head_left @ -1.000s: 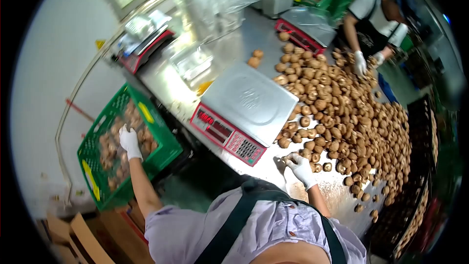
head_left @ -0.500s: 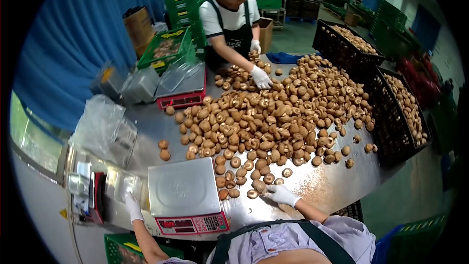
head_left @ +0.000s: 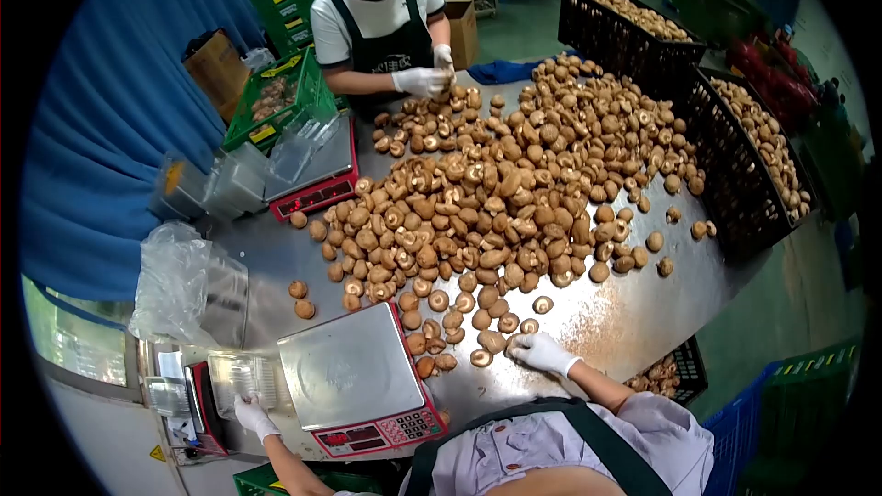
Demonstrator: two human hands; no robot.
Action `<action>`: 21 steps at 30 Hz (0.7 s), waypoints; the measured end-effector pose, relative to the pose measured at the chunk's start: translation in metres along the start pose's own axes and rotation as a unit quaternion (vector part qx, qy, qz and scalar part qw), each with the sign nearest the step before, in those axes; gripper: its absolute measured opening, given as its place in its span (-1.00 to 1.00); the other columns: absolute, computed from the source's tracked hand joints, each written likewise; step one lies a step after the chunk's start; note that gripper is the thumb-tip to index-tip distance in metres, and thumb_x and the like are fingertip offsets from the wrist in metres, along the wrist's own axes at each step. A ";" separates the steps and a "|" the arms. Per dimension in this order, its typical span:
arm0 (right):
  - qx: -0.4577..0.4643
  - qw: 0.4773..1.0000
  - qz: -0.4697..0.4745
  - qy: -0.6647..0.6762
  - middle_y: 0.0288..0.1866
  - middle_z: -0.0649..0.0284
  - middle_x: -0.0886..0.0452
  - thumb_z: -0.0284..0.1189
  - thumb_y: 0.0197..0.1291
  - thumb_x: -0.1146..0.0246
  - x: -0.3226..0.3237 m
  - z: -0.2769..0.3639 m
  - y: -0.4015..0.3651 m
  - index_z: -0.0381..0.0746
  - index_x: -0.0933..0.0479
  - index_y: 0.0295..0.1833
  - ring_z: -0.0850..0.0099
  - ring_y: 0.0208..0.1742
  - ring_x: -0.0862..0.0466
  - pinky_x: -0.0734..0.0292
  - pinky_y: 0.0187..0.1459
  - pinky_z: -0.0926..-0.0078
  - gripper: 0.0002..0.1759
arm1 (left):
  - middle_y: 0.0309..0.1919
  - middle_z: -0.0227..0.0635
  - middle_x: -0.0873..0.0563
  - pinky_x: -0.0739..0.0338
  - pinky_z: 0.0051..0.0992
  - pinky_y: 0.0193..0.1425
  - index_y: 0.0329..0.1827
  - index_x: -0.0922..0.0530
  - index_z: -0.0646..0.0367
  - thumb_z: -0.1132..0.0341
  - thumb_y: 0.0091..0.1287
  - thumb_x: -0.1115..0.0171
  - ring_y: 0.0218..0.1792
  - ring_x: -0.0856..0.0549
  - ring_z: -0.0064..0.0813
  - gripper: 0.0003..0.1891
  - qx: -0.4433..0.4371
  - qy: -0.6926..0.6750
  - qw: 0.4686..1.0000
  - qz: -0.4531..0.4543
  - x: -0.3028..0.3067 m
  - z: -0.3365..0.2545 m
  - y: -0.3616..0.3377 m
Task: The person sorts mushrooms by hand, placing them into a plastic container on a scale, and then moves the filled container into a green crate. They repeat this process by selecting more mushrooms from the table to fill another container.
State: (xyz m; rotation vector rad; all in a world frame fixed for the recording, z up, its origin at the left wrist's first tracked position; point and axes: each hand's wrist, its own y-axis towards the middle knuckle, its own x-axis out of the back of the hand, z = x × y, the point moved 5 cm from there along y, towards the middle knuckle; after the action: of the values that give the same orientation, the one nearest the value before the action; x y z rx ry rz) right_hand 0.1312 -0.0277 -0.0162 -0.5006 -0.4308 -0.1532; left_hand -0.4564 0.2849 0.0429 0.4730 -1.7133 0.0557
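Observation:
My left hand (head_left: 254, 416), in a white glove, grips the near edge of a clear plastic tray (head_left: 241, 378) left of the scale. The tray looks empty. In a white glove too, my right hand (head_left: 544, 354) is at the near edge of the mushroom pile, its fingers curled on a brown shiitake mushroom that they partly hide. Loose shiitake mushrooms (head_left: 491, 341) lie just left of those fingers. Between my hands stands a red digital scale (head_left: 344, 367) with a bare steel plate. The large pile of shiitake mushrooms (head_left: 478, 202) spreads across the steel table (head_left: 643, 312).
Across the table a co-worker (head_left: 386, 37) in white gloves holds something at the pile. A second scale (head_left: 322, 170) carries clear trays. Black crates (head_left: 735, 165) of mushrooms border the right side. A plastic bag (head_left: 172, 280) and another scale (head_left: 204, 409) are at left.
My view has shifted slightly. My right hand has closed in on a mushroom, while my left hand stays at the clear tray. The co-worker's hands have come together, away from the pile's middle.

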 end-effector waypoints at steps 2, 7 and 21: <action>0.014 1.000 -0.014 -0.016 -0.35 0.01 -0.62 -0.20 0.18 -0.14 0.000 -0.001 0.001 -0.17 -0.57 -0.24 0.05 -0.27 -0.62 -0.52 -0.17 0.25 -0.74 | -0.35 -0.15 -0.66 -0.47 -0.31 -0.23 -0.23 -0.53 0.27 0.39 0.13 -0.32 -0.36 -0.61 -0.20 -0.79 0.019 -0.069 0.995 -0.069 -0.003 0.026 0.007; 0.044 0.997 -0.035 -0.047 -0.38 -0.02 -0.61 -0.21 0.16 -0.15 0.002 0.000 0.006 -0.20 -0.58 -0.27 0.00 -0.32 -0.61 -0.52 -0.20 0.19 -0.73 | -0.33 -0.15 -0.67 -0.48 -0.38 -0.17 -0.16 -0.54 0.31 0.33 0.26 -0.22 -0.31 -0.62 -0.23 -0.78 0.017 -0.159 0.981 -0.114 0.042 -0.021 -0.056; 0.067 0.989 -0.061 -0.114 -0.38 0.01 -0.62 -0.20 0.17 -0.16 0.001 -0.008 0.017 -0.15 -0.60 -0.16 0.06 -0.33 -0.63 -0.55 -0.22 0.25 -0.72 | -0.41 -0.17 -0.68 -0.52 -0.26 -0.28 -0.28 -0.62 0.15 0.20 0.14 -0.30 -0.37 -0.67 -0.13 -0.78 -0.268 -0.011 0.950 0.156 0.051 -0.150 -0.189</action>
State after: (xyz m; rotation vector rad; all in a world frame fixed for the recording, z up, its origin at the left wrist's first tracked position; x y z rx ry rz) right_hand 0.1395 -0.0166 -0.0296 -0.3595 -0.6907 -0.1840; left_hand -0.2582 0.1426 0.0802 -0.2038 -1.7255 -0.1857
